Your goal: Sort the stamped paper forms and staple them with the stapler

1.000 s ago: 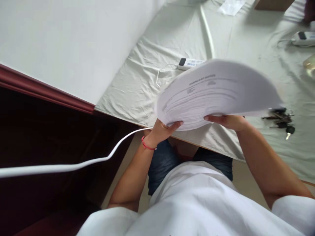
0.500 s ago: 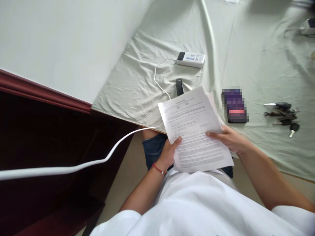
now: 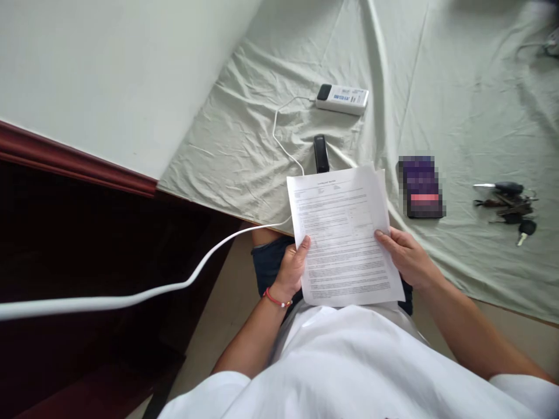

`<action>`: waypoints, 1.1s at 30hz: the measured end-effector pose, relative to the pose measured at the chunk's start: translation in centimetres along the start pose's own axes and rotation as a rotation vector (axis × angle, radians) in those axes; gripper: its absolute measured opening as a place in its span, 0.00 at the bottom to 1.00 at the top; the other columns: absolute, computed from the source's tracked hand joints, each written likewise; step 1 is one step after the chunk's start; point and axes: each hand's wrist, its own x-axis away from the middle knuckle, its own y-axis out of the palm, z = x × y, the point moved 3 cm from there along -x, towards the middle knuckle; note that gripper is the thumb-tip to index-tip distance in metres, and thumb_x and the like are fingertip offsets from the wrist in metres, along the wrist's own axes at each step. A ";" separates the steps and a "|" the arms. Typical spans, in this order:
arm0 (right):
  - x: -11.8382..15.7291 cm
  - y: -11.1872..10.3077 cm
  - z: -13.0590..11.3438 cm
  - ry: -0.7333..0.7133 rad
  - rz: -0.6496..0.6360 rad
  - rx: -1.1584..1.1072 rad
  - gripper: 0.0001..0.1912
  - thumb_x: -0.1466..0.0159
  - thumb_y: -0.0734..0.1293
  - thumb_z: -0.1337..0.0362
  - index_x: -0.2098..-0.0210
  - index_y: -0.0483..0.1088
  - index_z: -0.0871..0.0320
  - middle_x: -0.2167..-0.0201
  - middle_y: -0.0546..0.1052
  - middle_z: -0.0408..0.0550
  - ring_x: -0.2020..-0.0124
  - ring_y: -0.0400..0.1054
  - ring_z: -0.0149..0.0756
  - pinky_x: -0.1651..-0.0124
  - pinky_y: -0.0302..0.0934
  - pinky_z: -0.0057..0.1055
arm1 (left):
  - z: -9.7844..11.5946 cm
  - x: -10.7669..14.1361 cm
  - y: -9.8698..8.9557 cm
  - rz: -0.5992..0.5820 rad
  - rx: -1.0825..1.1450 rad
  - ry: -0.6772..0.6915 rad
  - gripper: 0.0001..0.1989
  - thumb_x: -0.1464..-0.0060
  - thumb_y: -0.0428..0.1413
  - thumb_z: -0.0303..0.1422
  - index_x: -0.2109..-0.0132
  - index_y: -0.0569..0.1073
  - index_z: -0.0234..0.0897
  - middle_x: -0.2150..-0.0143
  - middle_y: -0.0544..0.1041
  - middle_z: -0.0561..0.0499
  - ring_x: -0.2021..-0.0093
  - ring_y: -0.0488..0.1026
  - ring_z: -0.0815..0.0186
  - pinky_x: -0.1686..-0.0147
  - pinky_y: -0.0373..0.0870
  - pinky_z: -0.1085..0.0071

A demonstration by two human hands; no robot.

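Observation:
A stack of printed paper sheets (image 3: 343, 238) is held over my lap at the table's near edge, its text facing up. My left hand (image 3: 296, 267) grips the left edge, thumb on top and fingers hidden beneath; a red bracelet is on that wrist. On the right edge, my right hand (image 3: 406, 255) pinches the sheets, thumb on top. The far right edges of the sheets are slightly fanned. Just beyond the top edge lies a black stick-like object (image 3: 321, 153), close to the paper.
A white power bank (image 3: 343, 99) with a white cable (image 3: 274, 125) lies on the green tablecloth (image 3: 463, 128). To the right are a pixelated phone (image 3: 423, 189) and a bunch of keys (image 3: 509, 201). Another white cable (image 3: 196, 270) crosses at left, near a white surface (image 3: 100, 75).
The sheets have turned more upright and lie more evenly together. My right hand has shifted slightly right, with its thumb nearer the edge; my left hand has moved slightly left.

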 end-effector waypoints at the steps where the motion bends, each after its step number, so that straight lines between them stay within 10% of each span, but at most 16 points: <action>1: 0.0 -0.4 -0.2 -0.037 0.021 0.104 0.21 0.34 0.68 0.44 0.50 0.76 0.51 0.62 0.84 0.48 0.58 0.80 0.49 0.60 0.76 0.43 | 0.2 0.0 -0.1 -0.002 -0.039 0.020 0.28 0.54 0.71 0.55 0.61 0.84 0.31 0.62 0.86 0.40 0.52 0.83 0.46 0.46 0.78 0.52; 6: -1.0 -2.8 -3.9 -0.471 0.483 0.548 0.19 0.32 0.67 0.52 0.44 0.72 0.51 0.52 0.81 0.51 0.52 0.77 0.46 0.52 0.75 0.44 | 1.3 -0.3 -0.6 -0.030 -0.232 0.126 0.28 0.52 0.69 0.56 0.62 0.85 0.32 0.61 0.86 0.42 0.55 0.84 0.48 0.49 0.78 0.56; 10: -2.9 -3.3 -7.7 -0.736 0.618 0.675 0.20 0.30 0.64 0.54 0.41 0.72 0.50 0.45 0.77 0.54 0.47 0.74 0.48 0.54 0.76 0.46 | 1.6 -0.3 -0.7 -0.076 -0.296 0.152 0.28 0.49 0.67 0.56 0.59 0.85 0.34 0.58 0.87 0.43 0.55 0.84 0.50 0.50 0.78 0.58; 16: -6.4 -1.5 -11.3 -0.919 0.437 0.930 0.16 0.28 0.62 0.56 0.45 0.76 0.47 0.43 0.77 0.52 0.31 0.60 0.58 0.31 0.57 0.62 | 1.5 0.0 -0.9 -0.087 -0.390 0.183 0.28 0.46 0.65 0.56 0.57 0.86 0.33 0.57 0.86 0.42 0.56 0.84 0.52 0.50 0.77 0.60; 33: -8.6 -2.8 -9.5 -0.802 0.360 0.931 0.15 0.32 0.63 0.60 0.60 0.82 0.53 0.59 0.83 0.54 0.42 0.71 0.53 0.41 0.67 0.52 | 0.6 -0.6 -1.1 -0.116 -0.357 0.273 0.27 0.38 0.58 0.56 0.52 0.82 0.34 0.57 0.85 0.44 0.56 0.82 0.56 0.54 0.77 0.64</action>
